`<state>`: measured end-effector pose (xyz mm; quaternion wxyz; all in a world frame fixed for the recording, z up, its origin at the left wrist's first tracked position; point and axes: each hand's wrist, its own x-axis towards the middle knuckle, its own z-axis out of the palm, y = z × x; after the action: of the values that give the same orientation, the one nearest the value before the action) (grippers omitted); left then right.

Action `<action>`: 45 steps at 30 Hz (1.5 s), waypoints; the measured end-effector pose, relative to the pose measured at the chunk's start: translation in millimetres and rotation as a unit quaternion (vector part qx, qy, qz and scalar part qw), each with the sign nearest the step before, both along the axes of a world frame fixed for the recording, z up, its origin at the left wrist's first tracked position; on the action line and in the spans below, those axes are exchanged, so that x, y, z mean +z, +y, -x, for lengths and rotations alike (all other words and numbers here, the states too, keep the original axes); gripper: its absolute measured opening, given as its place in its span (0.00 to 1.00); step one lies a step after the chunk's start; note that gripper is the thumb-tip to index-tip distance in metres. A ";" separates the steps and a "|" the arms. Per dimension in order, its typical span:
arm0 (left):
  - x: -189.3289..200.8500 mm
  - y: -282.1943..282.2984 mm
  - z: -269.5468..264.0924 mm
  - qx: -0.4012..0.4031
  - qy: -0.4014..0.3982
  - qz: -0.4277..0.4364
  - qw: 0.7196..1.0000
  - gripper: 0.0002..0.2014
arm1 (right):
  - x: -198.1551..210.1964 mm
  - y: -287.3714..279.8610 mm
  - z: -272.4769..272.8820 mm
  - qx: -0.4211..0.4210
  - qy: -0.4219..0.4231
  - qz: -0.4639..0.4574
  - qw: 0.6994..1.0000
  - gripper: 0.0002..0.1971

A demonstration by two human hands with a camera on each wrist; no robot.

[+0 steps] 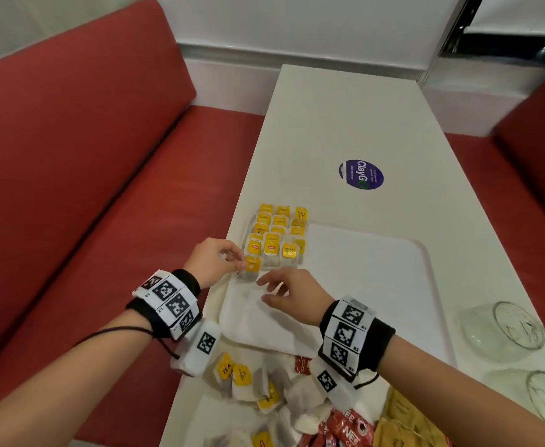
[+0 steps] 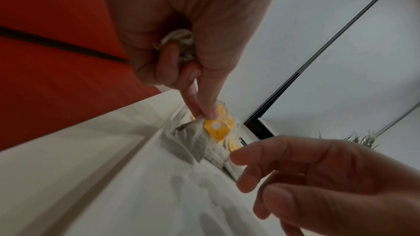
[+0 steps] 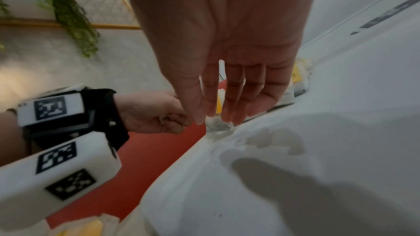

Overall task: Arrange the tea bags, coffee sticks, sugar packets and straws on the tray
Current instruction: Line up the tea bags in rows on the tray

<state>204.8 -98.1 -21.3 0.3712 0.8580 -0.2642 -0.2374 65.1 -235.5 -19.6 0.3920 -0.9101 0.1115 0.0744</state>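
Fingertips [image 2: 210, 112] of the left hand [image 1: 211, 262] pinch a tea bag [image 1: 251, 267] at the near left end of the laid rows on the tray [image 1: 425, 269].
To place it well, she should lower it flat, in line with the left column, tag up; the right hand [image 1: 292, 295] hovers beside with loose, empty fingers. I count about thirteen tea bags laid in three columns; the loose pile [image 1: 264, 391] near her is not countable, and I see no straws.
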 end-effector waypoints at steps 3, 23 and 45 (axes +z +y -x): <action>-6.9 -7.5 -6.0 0.006 -0.001 -0.007 1.000 0.06 | -4.5 0.3 -6.1 0.028 0.015 0.032 0.999 0.17; -5.4 -16.4 -11.1 0.036 -0.032 -0.018 0.999 0.16 | 0.6 -3.1 -17.7 0.122 0.002 0.115 0.986 0.20; 51.6 -14.7 116.4 0.058 0.587 0.259 0.765 0.41 | 67.2 9.6 68.5 0.069 -0.112 0.098 0.986 0.19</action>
<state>88.4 -112.8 30.3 0.6751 0.4360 0.0038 -0.5950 -3.4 -225.9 47.5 0.3048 -0.9523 0.0105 -0.0122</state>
